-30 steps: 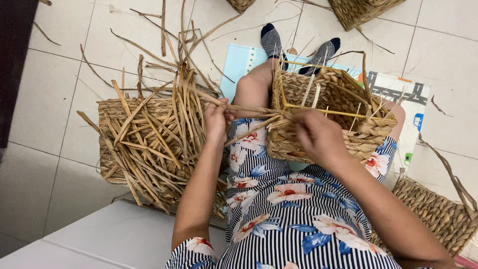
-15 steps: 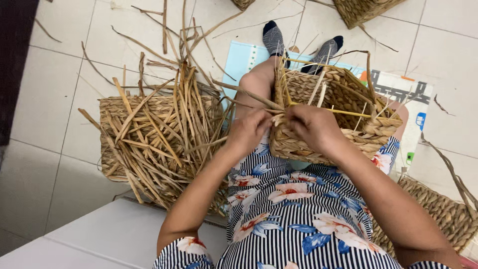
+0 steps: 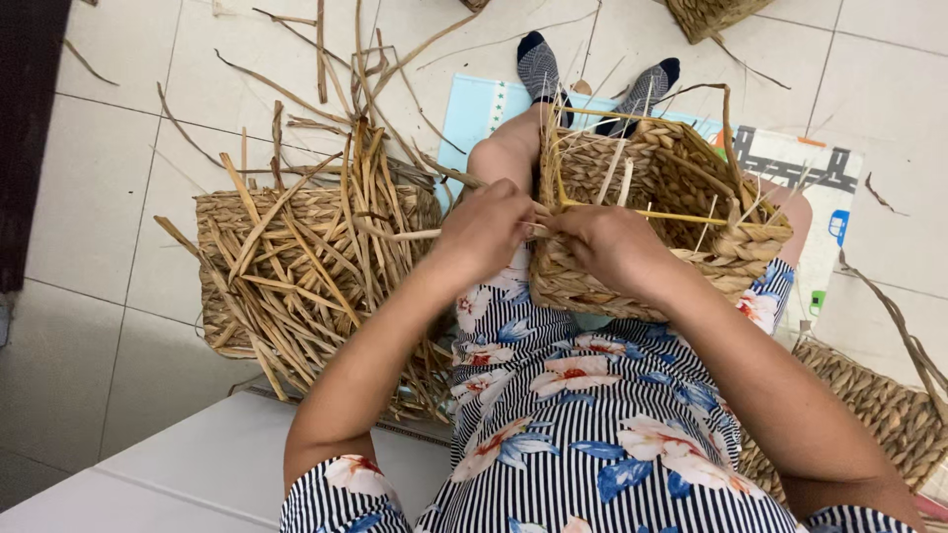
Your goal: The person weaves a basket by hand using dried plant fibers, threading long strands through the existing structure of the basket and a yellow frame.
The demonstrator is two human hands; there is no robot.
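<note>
Both hands meet in the middle of the frame, at the near rim of the basket (image 3: 660, 212). The left hand (image 3: 486, 229) is closed around a long dry strand (image 3: 400, 235) that runs off to the left. The right hand (image 3: 604, 245) is curled on the rim, pinching the same strand where it goes into the weave. A second ago the left hand was lower and further left, away from the rim. Now it has come up beside the right hand, so the two almost touch. That looks like the strand is being pulled tight and tucked in, one more stitch on the rim.

The basket sits on the person's lap, right of centre, with thin yellow sticks (image 3: 632, 209) poking up inside it. A heap of loose strands (image 3: 306, 257) lies on another basket at the left. More woven baskets (image 3: 869, 405) sit at the lower right. Two feet in dark socks (image 3: 592, 74) rest at the top.
</note>
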